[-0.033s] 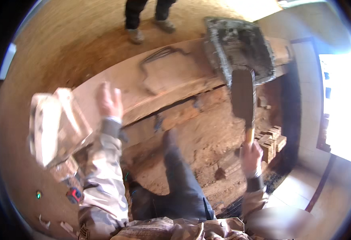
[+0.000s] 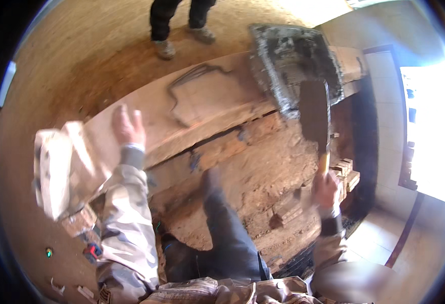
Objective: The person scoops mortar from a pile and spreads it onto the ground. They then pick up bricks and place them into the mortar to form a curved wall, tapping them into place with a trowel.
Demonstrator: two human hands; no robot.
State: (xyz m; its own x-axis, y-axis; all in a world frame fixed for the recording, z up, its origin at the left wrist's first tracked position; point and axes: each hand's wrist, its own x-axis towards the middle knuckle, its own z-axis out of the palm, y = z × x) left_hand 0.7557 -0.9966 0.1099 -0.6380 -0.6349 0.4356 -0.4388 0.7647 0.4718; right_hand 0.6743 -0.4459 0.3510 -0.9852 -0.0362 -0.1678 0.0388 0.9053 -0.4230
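My right hand (image 2: 327, 191) is closed round the handle of a bricklaying trowel (image 2: 313, 111). Its broad, grey, cleaver-like blade points away from me, and the tip overlaps the near side of a mortar tub (image 2: 264, 71) in the picture. I cannot tell whether the two touch. Grey mortar coats the tub, which stands at the far right on a long wooden plank (image 2: 144, 109). Over the plank's left part, my left hand (image 2: 129, 127) is stretched out with fingers apart and nothing in it. Whether it rests on the wood is unclear. A bent dark wire (image 2: 182, 81) lies on the plank.
Pale blocks (image 2: 52, 175) are piled at the plank's left end, near a red and black tool (image 2: 92, 252). Several bricks (image 2: 346, 177) lie low on the right, beside a tiled wall (image 2: 384, 91). Beyond the plank stands another person (image 2: 161, 25), only legs and shoes visible.
The trowel and my right hand have shifted right, so the blade's tip sits nearer the tub's right side. My left hand stays over the plank; the whole view has shifted slightly.
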